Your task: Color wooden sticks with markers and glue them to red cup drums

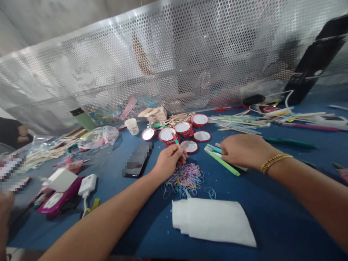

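Observation:
My left hand (169,162) is closed around a slim stick (176,140) with red, green and pale bands, which points up and away. Just under it lies a loose pile of pastel rubber bands (190,177). My right hand (240,150), with a gold bracelet at the wrist, curls down over a few coloured sticks; whatever its fingers hold is hidden. A light green stick (226,165) lies beside it, along with a light blue one (212,148). Red-rimmed round lids (189,146) lie beyond my hands, some of them stacked.
Folded white sheets (212,221) lie nearest me. Left of my left hand are a black phone (138,159), a white adapter (88,184) and a paper cup (132,127). A perforated metal screen (174,61) closes off the back. Another person's hand (5,206) shows at far left.

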A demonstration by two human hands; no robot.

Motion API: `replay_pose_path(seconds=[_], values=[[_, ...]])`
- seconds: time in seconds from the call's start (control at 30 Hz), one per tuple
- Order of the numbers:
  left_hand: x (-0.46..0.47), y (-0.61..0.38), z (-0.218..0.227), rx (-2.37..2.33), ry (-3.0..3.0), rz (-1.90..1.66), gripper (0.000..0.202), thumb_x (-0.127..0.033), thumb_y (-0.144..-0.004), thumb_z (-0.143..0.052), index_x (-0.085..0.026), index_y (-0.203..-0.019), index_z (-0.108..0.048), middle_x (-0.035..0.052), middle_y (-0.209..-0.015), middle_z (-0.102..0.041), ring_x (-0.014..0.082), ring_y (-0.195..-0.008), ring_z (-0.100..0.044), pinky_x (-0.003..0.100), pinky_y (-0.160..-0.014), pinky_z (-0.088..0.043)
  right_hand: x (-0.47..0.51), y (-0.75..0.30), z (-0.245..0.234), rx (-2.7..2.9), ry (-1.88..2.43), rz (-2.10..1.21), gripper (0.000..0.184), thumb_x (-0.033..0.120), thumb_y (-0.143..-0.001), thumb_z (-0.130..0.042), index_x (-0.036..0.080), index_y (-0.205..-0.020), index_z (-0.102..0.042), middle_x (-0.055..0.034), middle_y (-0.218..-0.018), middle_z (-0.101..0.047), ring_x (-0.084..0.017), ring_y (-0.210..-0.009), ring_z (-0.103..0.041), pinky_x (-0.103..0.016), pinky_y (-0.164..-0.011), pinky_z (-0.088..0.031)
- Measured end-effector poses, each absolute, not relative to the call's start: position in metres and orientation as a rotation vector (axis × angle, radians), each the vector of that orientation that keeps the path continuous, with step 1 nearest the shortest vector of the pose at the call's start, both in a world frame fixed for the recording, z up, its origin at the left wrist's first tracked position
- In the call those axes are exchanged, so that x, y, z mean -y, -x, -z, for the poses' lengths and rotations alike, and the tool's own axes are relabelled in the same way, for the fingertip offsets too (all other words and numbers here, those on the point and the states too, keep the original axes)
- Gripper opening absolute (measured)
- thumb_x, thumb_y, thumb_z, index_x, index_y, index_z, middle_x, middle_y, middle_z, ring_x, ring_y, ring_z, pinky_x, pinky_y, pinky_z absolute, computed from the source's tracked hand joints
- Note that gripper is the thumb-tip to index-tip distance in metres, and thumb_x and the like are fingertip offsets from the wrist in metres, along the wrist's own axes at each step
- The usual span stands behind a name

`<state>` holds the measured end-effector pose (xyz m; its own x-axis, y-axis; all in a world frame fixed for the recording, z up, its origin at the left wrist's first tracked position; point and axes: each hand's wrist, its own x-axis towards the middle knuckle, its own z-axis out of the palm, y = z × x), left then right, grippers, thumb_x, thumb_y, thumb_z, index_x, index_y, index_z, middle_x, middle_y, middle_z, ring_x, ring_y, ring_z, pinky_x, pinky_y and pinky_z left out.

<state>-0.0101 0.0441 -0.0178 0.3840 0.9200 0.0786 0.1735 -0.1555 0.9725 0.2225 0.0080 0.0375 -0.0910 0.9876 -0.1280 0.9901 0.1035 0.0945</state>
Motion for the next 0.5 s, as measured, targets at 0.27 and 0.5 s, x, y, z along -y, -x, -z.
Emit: replay_pose_path(seconds=[0.27, 0.5], values=[[-0.044, 0.01, 0.017, -1.008, -1.613, -0.901, 0.035, -0.05, -0.085, -0.06, -0.016, -0.074, -0.06, 0.0041, -0.076, -0.067, 0.0105, -0.062, -0.059, 0.022, -0.057, -0.042, -0.019, -0.227, -0.017, -2.333, -2.03, -0.03, 0.019, 0.027, -0.077, -0.052, 0.019, -0.076, -0.069, -0.0127, -0.082, -0.072, -0.024, -0.073, -0.065, -0.032, -0.059, -0.035], [-0.044, 0.01, 0.018, -1.001, -1.605, -0.894, 0.035, -0.049, -0.085, -0.059, -0.016, -0.075, -0.06, 0.0045, -0.08, -0.067, 0.0099, -0.063, -0.059, 0.021, -0.057, -0.042, -0.014, -0.227, -0.03, -2.268, -2.062, 0.06, 0.016, 0.032, -0.073, -0.055, 0.021, -0.072, -0.066, -0.0101, -0.078, -0.071, -0.022, -0.069, -0.061, -0.031, -0.059, -0.033]])
